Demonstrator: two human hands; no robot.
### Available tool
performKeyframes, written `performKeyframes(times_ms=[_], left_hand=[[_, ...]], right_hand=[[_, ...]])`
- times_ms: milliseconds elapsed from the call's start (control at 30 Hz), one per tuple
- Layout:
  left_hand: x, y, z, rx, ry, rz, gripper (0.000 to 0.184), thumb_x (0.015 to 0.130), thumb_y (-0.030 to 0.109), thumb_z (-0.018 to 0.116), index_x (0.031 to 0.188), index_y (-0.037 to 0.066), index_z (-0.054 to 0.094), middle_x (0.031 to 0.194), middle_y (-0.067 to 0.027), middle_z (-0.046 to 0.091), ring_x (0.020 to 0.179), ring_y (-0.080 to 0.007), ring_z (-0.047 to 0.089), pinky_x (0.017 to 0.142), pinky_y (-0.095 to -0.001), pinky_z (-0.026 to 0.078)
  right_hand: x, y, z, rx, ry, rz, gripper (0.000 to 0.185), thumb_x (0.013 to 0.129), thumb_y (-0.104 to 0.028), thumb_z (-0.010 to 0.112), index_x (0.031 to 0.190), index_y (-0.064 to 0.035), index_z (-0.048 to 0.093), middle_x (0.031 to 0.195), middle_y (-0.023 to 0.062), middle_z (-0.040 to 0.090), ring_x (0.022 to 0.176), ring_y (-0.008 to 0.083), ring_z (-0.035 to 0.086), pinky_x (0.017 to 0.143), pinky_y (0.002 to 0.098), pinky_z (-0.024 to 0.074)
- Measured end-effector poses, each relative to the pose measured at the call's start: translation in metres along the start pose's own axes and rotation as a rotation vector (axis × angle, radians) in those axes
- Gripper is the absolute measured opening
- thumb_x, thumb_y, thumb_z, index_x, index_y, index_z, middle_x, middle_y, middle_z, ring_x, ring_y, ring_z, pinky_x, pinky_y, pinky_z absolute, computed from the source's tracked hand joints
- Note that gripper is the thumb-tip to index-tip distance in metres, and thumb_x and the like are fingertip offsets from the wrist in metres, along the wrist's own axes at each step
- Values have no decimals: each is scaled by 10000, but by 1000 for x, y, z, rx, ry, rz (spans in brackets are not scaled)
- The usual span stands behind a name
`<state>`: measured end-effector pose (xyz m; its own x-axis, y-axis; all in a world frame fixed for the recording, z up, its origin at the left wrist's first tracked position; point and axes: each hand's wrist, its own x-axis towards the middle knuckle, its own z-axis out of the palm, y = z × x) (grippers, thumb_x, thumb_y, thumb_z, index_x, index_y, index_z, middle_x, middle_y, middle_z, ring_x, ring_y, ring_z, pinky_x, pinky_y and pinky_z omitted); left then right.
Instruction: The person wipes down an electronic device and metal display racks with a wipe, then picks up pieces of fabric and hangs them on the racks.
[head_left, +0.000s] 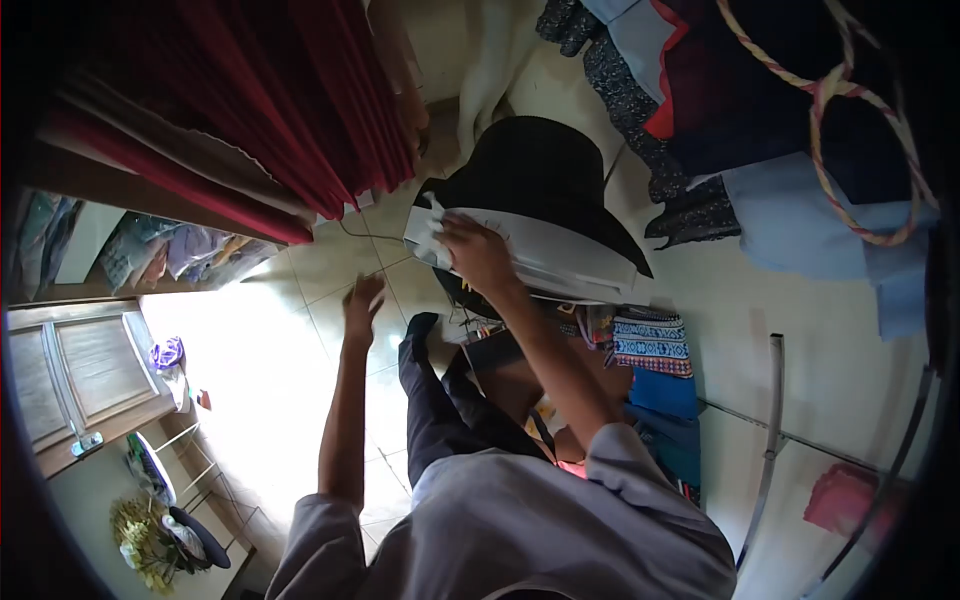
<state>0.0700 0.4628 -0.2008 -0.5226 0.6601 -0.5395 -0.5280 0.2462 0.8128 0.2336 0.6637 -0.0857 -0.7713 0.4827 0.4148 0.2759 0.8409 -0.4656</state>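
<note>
My right hand [480,255] is closed on a crumpled white cloth [434,228], which rests against the left end of a long white panel [560,250]. A black hat-shaped thing [535,165] with a wide brim sits directly above and behind this panel. I cannot tell whether the two are joined. My left hand [363,300] hangs in the air over the tiled floor, left of the panel. Its fingers are apart, slightly bent and a little blurred, with nothing visible in them.
Dark red curtains [290,90] hang at upper left above a shelf of bagged items [180,245]. Folded patterned fabrics [652,345] are stacked at right. Clothes [800,200] and a twisted rope [820,90] hang at upper right. A metal rail [770,450] stands by the wall.
</note>
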Motion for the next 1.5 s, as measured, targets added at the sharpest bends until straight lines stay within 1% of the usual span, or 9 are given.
performKeyframes(times_ms=[100,200,400,567,733,1067,1233,1400,1500], left_hand=[[-78,-105,-106,213,-31,-37,672,937,536,475,1268,-48,493,1203,-162,606,1159,-246,556,941,-430,434],[-188,-152,-151,190,208,-480,467,910,474,558,1137,66,585,1108,-110,649,995,-227,630,785,-389,480],[-286,-148,-128,250,399,-697,360,913,381,580,1050,50,611,936,-91,694,808,-227,672,667,-375,496],[-238,-114,-109,405,309,-434,352,902,365,616,1062,52,629,926,-74,695,805,-168,673,636,-319,477],[-170,-27,-73,471,253,-153,333,905,313,630,1088,35,638,954,-75,695,834,-161,672,640,-307,480],[-135,52,112,465,-555,-50,450,920,270,554,1325,86,485,1150,-95,628,1049,-192,604,870,-388,480],[-169,26,196,709,-752,476,445,878,120,634,1294,21,512,1025,-152,668,753,-176,669,597,-281,521],[-118,46,169,831,-528,604,252,831,72,668,1080,30,668,703,-95,675,570,-150,653,529,-278,496],[-23,64,123,842,-145,934,243,769,40,665,1008,-4,679,933,-190,679,852,-302,664,747,-389,509]], right_hand=[[-55,14,-49,-219,-106,-18,254,675,-44,655,921,-94,691,1081,51,658,1122,180,585,881,299,518],[-118,36,-90,-132,56,203,315,689,39,617,969,-89,687,1126,67,646,1114,219,593,887,338,521],[-215,78,-132,-373,396,534,406,701,135,527,1039,-43,662,1106,162,646,1048,318,620,817,398,528],[-224,103,-59,-243,665,950,379,749,-12,552,1119,-25,630,1265,243,547,1201,383,504,976,434,452],[-154,41,-29,-267,906,871,391,740,-16,564,1126,17,614,1339,312,447,1295,438,381,1059,444,362],[-218,-30,-108,92,544,857,194,760,-119,727,853,20,629,784,207,649,776,378,649,644,397,502],[-187,-106,-93,562,695,952,272,862,-193,679,1022,11,597,791,109,657,729,186,660,644,344,512],[-195,-96,-75,1128,632,998,302,917,-226,622,1112,3,595,823,43,645,792,106,640,696,280,525],[-208,-86,-68,812,477,1057,326,908,-247,629,1126,-6,602,916,92,686,863,154,671,769,289,533]])
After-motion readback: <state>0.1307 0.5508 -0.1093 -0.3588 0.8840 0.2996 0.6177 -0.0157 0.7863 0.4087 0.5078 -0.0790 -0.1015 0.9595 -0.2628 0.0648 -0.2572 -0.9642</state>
